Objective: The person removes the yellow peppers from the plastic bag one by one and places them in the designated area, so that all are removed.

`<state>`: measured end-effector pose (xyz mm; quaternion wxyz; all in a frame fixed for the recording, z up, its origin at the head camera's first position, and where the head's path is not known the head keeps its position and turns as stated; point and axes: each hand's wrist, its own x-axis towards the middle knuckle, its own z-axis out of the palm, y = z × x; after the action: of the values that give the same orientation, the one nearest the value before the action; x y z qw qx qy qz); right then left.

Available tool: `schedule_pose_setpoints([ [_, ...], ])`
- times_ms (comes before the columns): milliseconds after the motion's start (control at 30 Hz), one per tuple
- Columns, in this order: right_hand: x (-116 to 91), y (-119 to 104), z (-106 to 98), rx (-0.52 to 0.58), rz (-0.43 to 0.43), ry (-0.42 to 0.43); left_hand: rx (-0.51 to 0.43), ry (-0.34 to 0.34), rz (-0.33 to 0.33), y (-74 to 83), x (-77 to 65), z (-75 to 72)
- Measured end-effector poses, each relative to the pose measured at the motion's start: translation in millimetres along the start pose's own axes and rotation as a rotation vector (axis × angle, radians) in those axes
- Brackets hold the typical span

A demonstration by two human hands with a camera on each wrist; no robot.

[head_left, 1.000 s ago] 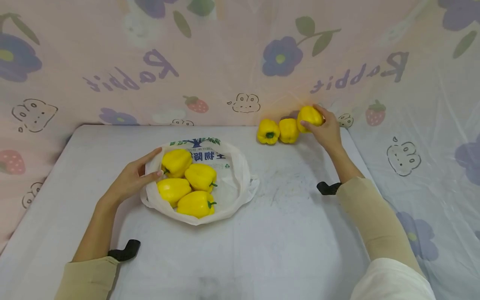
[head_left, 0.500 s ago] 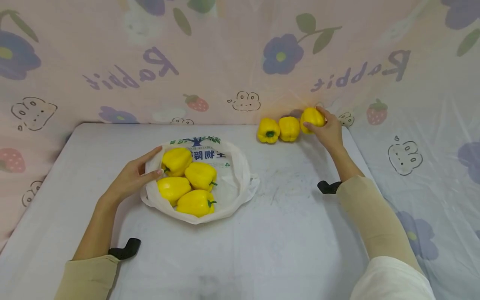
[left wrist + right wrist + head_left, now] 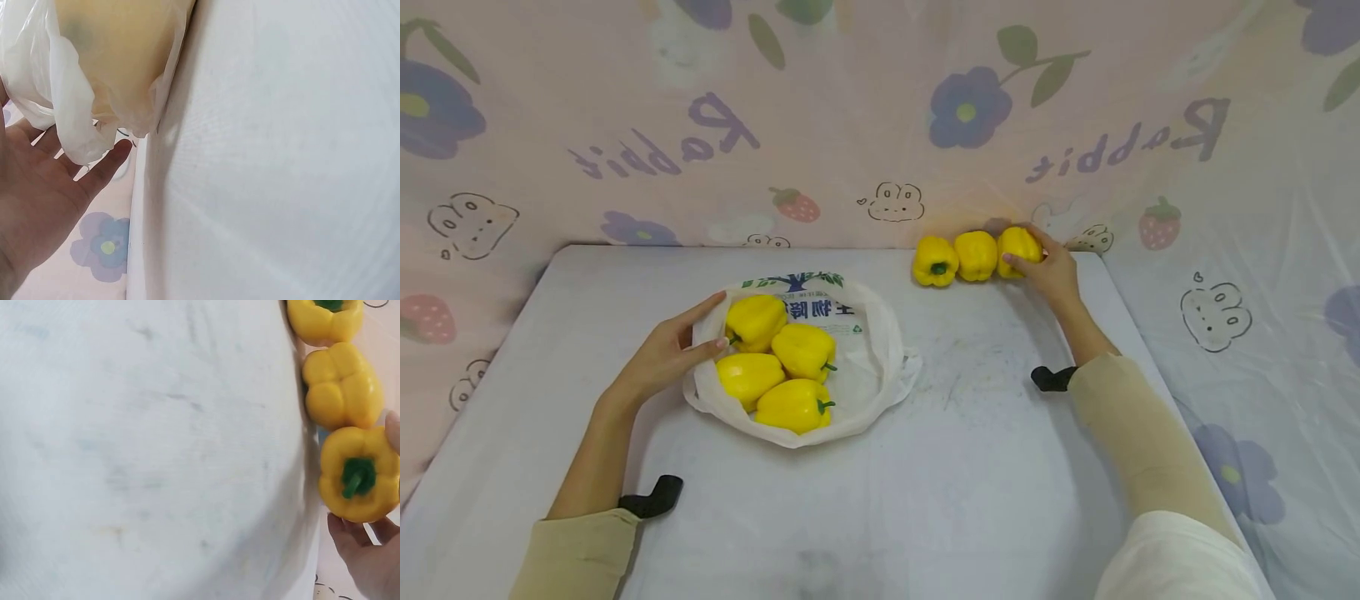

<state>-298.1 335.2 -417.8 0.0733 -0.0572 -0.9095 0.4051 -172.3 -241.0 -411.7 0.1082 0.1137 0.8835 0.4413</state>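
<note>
At the left of the head view, my left hand holds the near-left rim of a white plastic bag, thumb inside and fingers outside. Several yellow bell peppers with green stems lie in the bag. At the table's far right, my right hand grips another yellow bell pepper, thumb on one side and fingers on the other. In the right wrist view its green stem faces the camera. Two more peppers stand in line with it, a middle pepper and an end pepper.
A white cloth covers the table, faintly smudged in places. Behind the peppers rises a pink patterned curtain with flowers and rabbit drawings. A black wrist piece sticks out at the left cuff, another black piece at the right.
My right hand has lowered its pepper from above the row to the right end, level with the other two. My left hand and the bag have stayed put.
</note>
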Motion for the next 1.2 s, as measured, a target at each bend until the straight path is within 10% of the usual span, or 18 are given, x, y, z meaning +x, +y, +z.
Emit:
schedule_pose_setpoints([
  [1200,-12,-3,2,0.186,-0.152,0.093,-0.026,-0.005,-0.009,3.1,-0.6,-0.4],
])
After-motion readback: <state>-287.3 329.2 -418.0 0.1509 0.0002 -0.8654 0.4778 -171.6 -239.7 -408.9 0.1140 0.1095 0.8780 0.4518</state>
